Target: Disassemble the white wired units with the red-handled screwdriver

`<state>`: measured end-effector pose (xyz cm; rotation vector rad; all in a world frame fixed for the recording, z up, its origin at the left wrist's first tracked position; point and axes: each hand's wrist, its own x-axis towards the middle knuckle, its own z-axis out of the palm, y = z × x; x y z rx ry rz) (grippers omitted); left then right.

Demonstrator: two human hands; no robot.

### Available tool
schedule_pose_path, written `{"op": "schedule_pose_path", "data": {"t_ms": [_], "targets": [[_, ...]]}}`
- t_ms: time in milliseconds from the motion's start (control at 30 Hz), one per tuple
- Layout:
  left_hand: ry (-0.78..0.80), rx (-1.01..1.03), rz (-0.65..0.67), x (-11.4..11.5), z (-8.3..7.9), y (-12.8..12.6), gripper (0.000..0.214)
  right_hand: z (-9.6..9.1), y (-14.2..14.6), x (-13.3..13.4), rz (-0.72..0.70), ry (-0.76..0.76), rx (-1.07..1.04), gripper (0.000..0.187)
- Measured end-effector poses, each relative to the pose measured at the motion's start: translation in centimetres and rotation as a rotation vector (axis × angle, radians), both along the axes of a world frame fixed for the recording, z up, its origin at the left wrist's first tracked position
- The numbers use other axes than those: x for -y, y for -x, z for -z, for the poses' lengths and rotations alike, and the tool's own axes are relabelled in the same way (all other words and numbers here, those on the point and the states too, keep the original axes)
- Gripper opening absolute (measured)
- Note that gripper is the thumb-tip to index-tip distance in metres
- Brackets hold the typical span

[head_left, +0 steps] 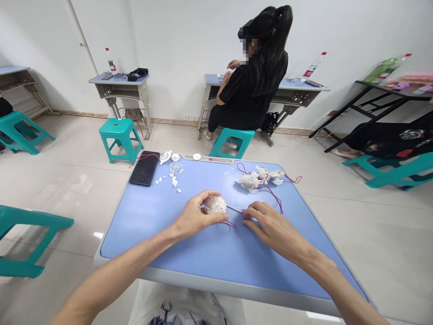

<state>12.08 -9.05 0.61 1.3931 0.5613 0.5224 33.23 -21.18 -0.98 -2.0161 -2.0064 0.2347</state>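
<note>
Between the thumb and fingers of my left hand (199,214) is a rounded white plastic piece (215,205), with a red cord (230,224) trailing below it. My right hand (265,221) is closed around a thin metal rod (234,209), like a screwdriver shaft; its handle is hidden in the fingers. The rod's far end points at the right side of the white piece; whether it touches cannot be made out. Several white plastic assemblies with red cords (249,181) lie beyond my right hand. Small white discs (174,181) and a clear round part (176,167) lie beyond my left hand.
A black phone (145,169) lies at the far left corner of the blue table (162,253). Ahead, a person (253,85) sits on a green stool (233,141) at another desk. More green stools (121,135) stand around, one close on the left (30,239).
</note>
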Motion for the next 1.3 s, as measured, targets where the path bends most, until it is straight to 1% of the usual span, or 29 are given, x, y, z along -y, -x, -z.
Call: {"op": "schedule_pose_path", "data": {"t_ms": [167,233,300,367,433,500,567,633,733,833,900,1000,1067,1167,1233,1300], "targets": [[-0.174,-0.109,-0.046,0.1,0.6,0.0,0.066,1.2,-0.8,0.2,0.029,-0.055,-0.005,0.026],[-0.238,-0.145,-0.072,0.2,0.8,0.0,0.064,1.3,-1.0,0.4,0.045,-0.074,0.003,0.024],[-0.301,-0.176,-0.089,0.2,1.0,-0.1,0.059,1.1,-1.1,0.4,0.052,-0.069,0.010,0.021],[-0.356,-0.202,-0.086,0.1,1.0,-0.1,0.054,0.4,-0.9,0.3,0.055,-0.068,0.010,0.020],[-0.389,-0.215,-0.066,0.1,1.0,-0.1,0.052,-0.5,-0.4,0.0,0.058,-0.111,-0.025,0.020],[-0.401,-0.209,-0.051,0.2,0.9,-0.1,0.051,-1.2,0.8,-0.3,0.060,-0.179,-0.125,0.019],[-0.406,-0.188,-0.057,0.2,0.9,-0.1,0.052,-1.5,2.4,-0.5,0.062,-0.190,-0.280,0.020],[-0.406,-0.170,-0.079,0.2,0.9,-0.2,0.053,-1.5,4.3,-0.4,0.076,-0.119,-0.389,0.020],[-0.401,-0.178,-0.129,0.0,1.2,-0.1,0.056,-1.1,7.1,0.3,0.096,-0.049,-0.463,0.014],[-0.418,-0.214,-0.135,-0.2,1.3,0.0,0.055,-1.0,9.2,1.2,0.017,-0.009,-0.510,0.016],[-0.446,-0.223,-0.119,-0.2,1.4,0.1,0.053,-1.3,9.9,1.5,-0.039,0.008,-0.540,0.015],[-0.486,-0.229,-0.095,-0.3,1.4,0.4,0.053,-1.8,9.5,1.5,-0.071,0.010,-0.567,0.015],[-0.505,-0.231,-0.067,-0.4,1.4,0.5,0.054,-2.0,8.4,1.2,-0.019,-0.032,-0.566,0.016],[-0.499,-0.224,-0.041,-0.4,1.5,0.6,0.060,-1.8,6.4,0.4,0.112,-0.152,-0.554,0.018],[-0.474,-0.227,-0.042,-0.4,1.6,0.6,0.066,-1.5,5.4,-0.4,0.141,-0.208,-0.562,0.024],[-0.456,-0.239,-0.043,-0.4,1.7,0.6,0.070,-1.1,4.8,-1.2,0.106,-0.213,-0.601,0.035]]}}
